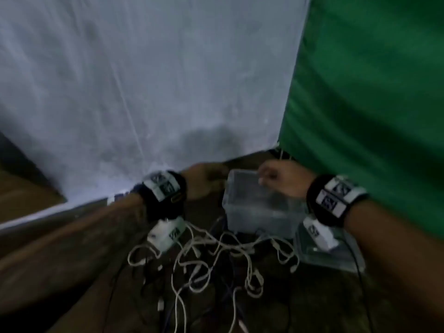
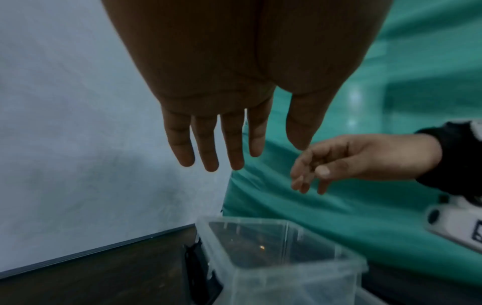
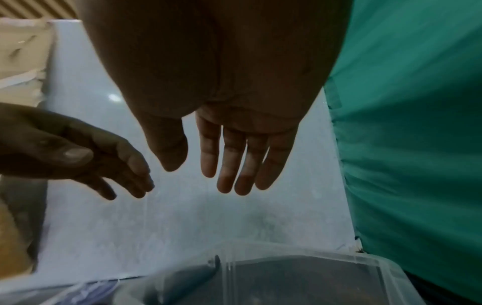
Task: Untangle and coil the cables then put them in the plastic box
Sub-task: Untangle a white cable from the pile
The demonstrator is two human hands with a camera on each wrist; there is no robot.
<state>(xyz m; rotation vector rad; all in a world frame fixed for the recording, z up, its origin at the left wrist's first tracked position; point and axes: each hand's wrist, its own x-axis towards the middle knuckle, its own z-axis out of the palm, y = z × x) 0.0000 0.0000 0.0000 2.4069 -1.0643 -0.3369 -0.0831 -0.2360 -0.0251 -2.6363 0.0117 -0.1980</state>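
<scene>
A: What is the head view showing at the centre of the dark counter (image 1: 319,306)?

B: A clear plastic box (image 1: 262,207) is standing upright and open-topped toward the far side of the counter, and a tangle of white cables (image 1: 211,258) is lying just in front of it, nearer the person. Darker cables (image 1: 223,284) are running through the same heap. Nothing is showing inside the box.

A: Where are the hands sitting in relation to the box?

B: The left hand (image 1: 204,181) is hovering at the box's far left corner, and the right hand (image 1: 281,179) is hanging over its far right rim. In the wrist views both are appearing above the box, apart from it.

A: How is each grip standing?

B: Both grips are released. The left hand's fingers (image 2: 208,144) are stretching out straight and holding nothing; the right hand's fingers (image 3: 234,161) are likewise extending, empty.

A: What is lying to the right of the box?

B: A flat clear lid (image 1: 336,255) is resting on the counter beside it, under the right wrist. A white sheet (image 1: 144,80) and a green cloth (image 1: 372,92) are hanging behind.
</scene>
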